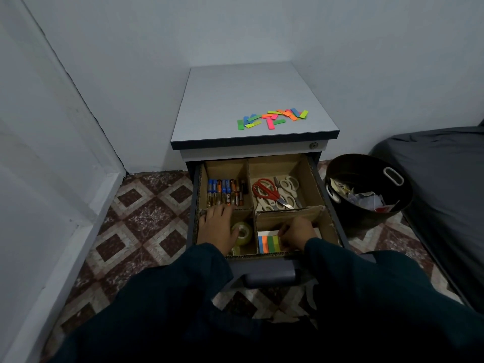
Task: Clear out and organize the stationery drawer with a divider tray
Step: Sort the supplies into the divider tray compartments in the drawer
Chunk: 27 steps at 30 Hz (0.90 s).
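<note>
A grey drawer cabinet (pixel 251 100) stands in the corner of the room, its worktop carrying a loose scatter of coloured sticky tabs (pixel 272 118). To its right sits a dark bin (pixel 366 189) holding scraps of paper. The top drawer (pixel 267 273) is pulled out and holds a cardboard divider tray (pixel 309 176) with four compartments. The far-left one holds batteries (pixel 226 192); the far-right holds several pairs of scissors (pixel 275 192). The left hand (pixel 217 226) lies flat in the near-left compartment, fingers straight, touching a tape roll (pixel 242 233). The right hand (pixel 297 233) is in the near-right compartment, fingers curled down onto a stack of coloured sticky notes (pixel 268 243); whether it grips them I cannot tell.
</note>
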Each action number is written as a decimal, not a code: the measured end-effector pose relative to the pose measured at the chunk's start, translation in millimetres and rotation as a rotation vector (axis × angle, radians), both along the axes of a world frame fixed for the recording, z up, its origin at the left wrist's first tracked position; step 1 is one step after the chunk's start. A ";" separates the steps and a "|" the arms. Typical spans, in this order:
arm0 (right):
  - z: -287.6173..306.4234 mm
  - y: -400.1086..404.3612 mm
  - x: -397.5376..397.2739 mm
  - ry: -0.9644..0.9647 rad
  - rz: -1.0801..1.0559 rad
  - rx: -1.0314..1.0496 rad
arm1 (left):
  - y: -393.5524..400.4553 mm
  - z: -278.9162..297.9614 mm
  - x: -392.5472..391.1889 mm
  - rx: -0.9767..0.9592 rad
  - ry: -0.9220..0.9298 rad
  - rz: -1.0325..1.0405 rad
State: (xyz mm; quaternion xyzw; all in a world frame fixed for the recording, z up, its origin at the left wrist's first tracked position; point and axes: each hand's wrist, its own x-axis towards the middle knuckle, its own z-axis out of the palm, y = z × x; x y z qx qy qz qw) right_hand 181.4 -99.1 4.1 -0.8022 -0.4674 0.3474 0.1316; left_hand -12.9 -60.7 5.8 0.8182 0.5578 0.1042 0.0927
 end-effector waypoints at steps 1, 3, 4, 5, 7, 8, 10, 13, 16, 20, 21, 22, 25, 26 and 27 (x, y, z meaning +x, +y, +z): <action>0.6 -0.2 -0.1 0.007 -0.005 0.003 | 0.0 0.2 0.4 0.000 0.000 0.001; 0.8 -0.7 -0.1 0.042 -0.035 0.002 | 0.3 0.4 0.4 -0.007 -0.005 0.003; 1.4 -1.1 0.2 0.089 -0.066 -0.001 | 0.1 0.5 0.3 -0.012 -0.009 0.005; 3.8 -1.5 0.5 0.142 -0.101 -0.010 | 0.5 1.3 0.6 -0.018 -0.014 0.008; 10.1 -2.6 2.0 0.210 -0.142 -0.029 | 0.5 2.1 1.3 -0.045 -0.033 0.022; 14.8 -3.4 3.5 0.226 -0.142 -0.028 | 0.4 3.3 2.5 -0.056 -0.050 0.029; 25.5 -2.8 8.0 0.243 -0.124 -0.004 | 1.3 8.2 6.6 -0.071 -0.096 0.038; 43.2 1.4 17.0 0.218 -0.083 0.025 | 5.7 19.8 16.0 -0.097 -0.163 0.043; 61.9 11.0 25.4 0.179 -0.067 0.076 | 12.6 34.5 24.8 -0.125 -0.221 0.031; 89.5 30.8 35.8 0.165 -0.053 0.163 | 27.7 59.2 36.7 -0.146 -0.295 0.005; 96.6 36.7 38.5 0.150 -0.050 0.183 | 32.1 65.7 39.7 -0.141 -0.311 0.007; 103.9 43.4 41.2 0.141 -0.047 0.202 | 36.6 72.6 42.4 -0.135 -0.324 0.013; 126.4 57.9 46.5 0.164 -0.036 0.237 | 50.7 89.6 49.3 -0.119 -0.356 0.016; 133.5 63.8 48.8 0.187 -0.034 0.258 | 56.2 96.1 52.0 -0.115 -0.362 0.015; 139.3 68.2 50.4 0.204 -0.033 0.286 | 60.5 101.5 54.1 -0.105 -0.364 0.013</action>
